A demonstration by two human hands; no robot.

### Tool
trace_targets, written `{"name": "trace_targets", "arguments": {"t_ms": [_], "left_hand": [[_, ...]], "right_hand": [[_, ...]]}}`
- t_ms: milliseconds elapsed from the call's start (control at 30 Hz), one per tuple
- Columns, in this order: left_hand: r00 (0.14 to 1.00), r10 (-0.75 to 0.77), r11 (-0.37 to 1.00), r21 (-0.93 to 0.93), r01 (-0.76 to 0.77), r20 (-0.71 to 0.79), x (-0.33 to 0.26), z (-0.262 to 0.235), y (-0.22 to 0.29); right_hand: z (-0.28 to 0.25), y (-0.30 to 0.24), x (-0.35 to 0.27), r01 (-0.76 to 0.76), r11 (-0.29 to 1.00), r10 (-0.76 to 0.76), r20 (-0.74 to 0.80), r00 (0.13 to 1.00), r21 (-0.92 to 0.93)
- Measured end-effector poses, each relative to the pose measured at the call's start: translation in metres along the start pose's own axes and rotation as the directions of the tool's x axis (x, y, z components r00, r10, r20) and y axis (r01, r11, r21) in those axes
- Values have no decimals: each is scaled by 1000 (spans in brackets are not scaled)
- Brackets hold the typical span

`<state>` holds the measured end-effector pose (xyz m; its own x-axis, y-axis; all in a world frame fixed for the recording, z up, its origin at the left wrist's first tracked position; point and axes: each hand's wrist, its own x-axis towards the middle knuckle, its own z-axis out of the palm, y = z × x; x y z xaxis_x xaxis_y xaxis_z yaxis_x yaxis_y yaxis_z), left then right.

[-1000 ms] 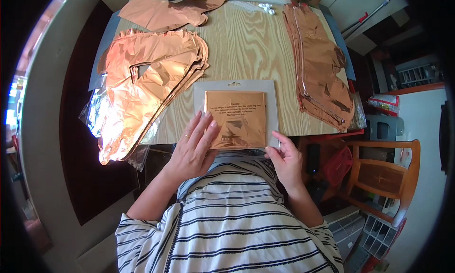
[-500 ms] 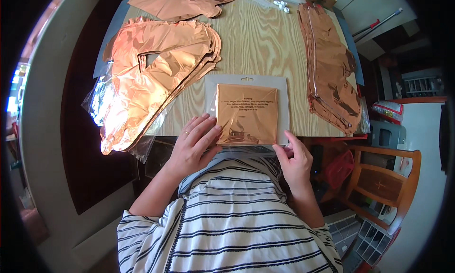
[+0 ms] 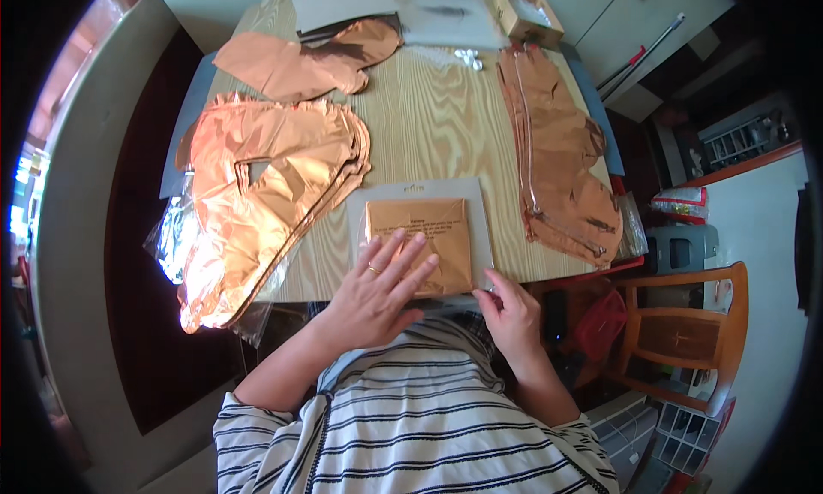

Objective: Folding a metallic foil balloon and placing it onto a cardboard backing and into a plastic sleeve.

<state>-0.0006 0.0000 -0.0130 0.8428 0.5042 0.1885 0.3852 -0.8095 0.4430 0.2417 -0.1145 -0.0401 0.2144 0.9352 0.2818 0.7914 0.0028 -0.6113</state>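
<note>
A folded copper-coloured foil balloon [image 3: 456,262] lies in a clear plastic bag with a grey card backing [image 3: 480,215], at the table's near edge. My left hand [image 3: 370,292] rests flat on the bag's left and middle part, fingers stretched and spread, a ring on one finger. At the bag's lower right corner my right hand [image 3: 513,316] pinches the edge between thumb and bent fingers. Left of the bag, flat copper foil balloons [image 3: 287,194] are stacked, their lower tip hanging over the table edge. More flat foil balloons [image 3: 557,159] lie to the right.
Farther back on the wooden table [image 3: 420,125] are another flat foil piece [image 3: 274,65], grey cards [image 3: 343,9], a clear plastic sheet [image 3: 450,27], small white pieces [image 3: 469,59] and an open cardboard box [image 3: 525,18]. A wooden chair [image 3: 727,344] stands at right.
My left hand has slid from the bag's left edge onto its middle. The right hand keeps to the lower right corner. The view has tilted up, showing more of the table's far end.
</note>
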Motion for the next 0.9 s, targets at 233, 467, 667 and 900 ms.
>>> {"name": "trace_targets", "arguments": {"t_ms": [233, 467, 667, 900], "left_hand": [[999, 34, 996, 86, -35, 5, 9, 23, -17], [999, 42, 993, 105, -45, 28, 11, 22, -18], [997, 29, 992, 123, -37, 65, 11, 15, -17], [998, 17, 1000, 20, -18, 59, 13, 18, -19]], "right_hand": [[-42, 2, 47, 20, 1000, -11, 338, 941, -23], [11, 38, 266, 78, 989, -96, 146, 985, 127], [111, 62, 397, 262, 918, -257, 56, 965, -296], [112, 62, 415, 103, 875, 44, 291, 956, -473]]}}
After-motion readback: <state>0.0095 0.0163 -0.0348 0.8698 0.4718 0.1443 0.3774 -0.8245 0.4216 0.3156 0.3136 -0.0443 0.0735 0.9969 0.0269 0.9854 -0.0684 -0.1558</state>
